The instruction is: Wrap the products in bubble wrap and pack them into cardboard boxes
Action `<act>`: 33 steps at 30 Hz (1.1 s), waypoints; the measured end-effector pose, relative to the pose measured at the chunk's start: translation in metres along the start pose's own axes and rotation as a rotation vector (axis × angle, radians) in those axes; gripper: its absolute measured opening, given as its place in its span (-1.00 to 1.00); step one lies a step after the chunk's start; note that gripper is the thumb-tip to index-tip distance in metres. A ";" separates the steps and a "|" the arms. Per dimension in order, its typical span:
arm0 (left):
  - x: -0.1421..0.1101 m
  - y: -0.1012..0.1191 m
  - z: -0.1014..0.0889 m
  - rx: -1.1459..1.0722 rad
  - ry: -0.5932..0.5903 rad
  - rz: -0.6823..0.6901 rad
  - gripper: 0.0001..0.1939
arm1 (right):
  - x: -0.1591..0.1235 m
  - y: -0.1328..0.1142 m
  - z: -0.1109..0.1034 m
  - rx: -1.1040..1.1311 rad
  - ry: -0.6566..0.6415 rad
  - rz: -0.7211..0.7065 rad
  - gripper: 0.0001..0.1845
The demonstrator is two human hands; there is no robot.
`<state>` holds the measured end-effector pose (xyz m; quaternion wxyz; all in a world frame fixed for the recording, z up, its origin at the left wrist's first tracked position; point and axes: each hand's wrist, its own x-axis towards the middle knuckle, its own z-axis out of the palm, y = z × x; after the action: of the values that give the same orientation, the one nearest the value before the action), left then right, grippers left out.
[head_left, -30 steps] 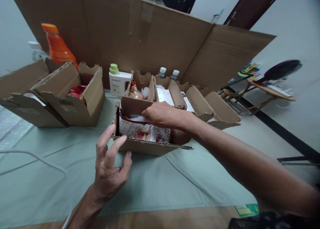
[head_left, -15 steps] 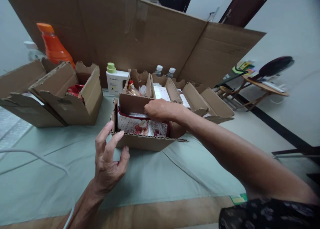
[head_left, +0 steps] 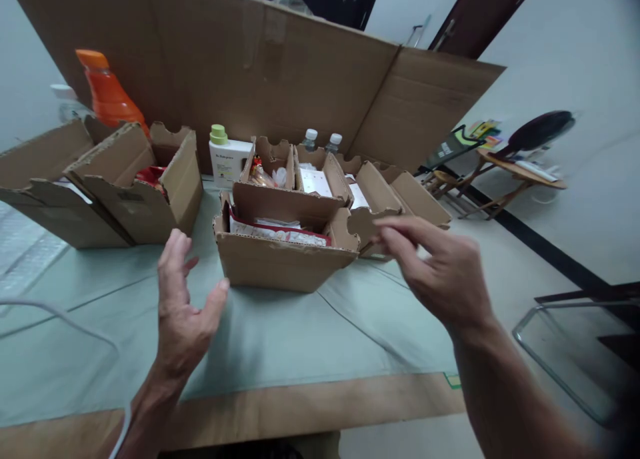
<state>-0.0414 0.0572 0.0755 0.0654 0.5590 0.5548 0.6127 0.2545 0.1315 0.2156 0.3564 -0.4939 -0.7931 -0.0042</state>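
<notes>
A small open cardboard box [head_left: 280, 265] stands on the green cloth between my hands. Inside it sits a packet with a pale printed pattern and dark red edge [head_left: 273, 232], mostly hidden by the front wall. My left hand [head_left: 185, 312] is to the left of the box, thumb and fingers apart, holding nothing and not touching the cardboard. Off the box's right end hovers my right hand [head_left: 435, 265], slightly blurred. Its fingers stretch loosely leftward and nothing shows in them.
Behind stands a row of cardboard boxes [head_left: 375, 189] with small goods. Two larger boxes [head_left: 135, 205] are at left, near an orange bottle [head_left: 110, 95]. A white bottle with a green cap [head_left: 227, 159] stands between. A tall cardboard panel [head_left: 200, 65] closes the back. A white cable [head_left: 75, 322] crosses the left.
My right hand has come out of the box and moved right. The left hand has left the front wall, moving left. That wall now stands more upright and covers more of the packet.
</notes>
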 end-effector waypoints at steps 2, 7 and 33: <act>-0.004 -0.008 -0.004 -0.015 -0.059 -0.135 -0.13 | -0.037 0.017 0.001 0.131 0.072 0.167 -0.79; 0.004 -0.015 0.018 -0.183 -0.196 -0.386 -0.16 | -0.063 0.037 0.072 0.394 -0.269 0.278 -0.41; -0.034 0.020 -0.055 -0.254 -0.090 -0.449 -0.48 | -0.159 -0.062 0.086 0.521 -0.086 0.180 -0.41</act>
<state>-0.0596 -0.0079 0.0831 0.2940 0.4360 0.5800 0.6222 0.1985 0.0066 0.0830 0.4364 -0.4537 -0.7349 0.2524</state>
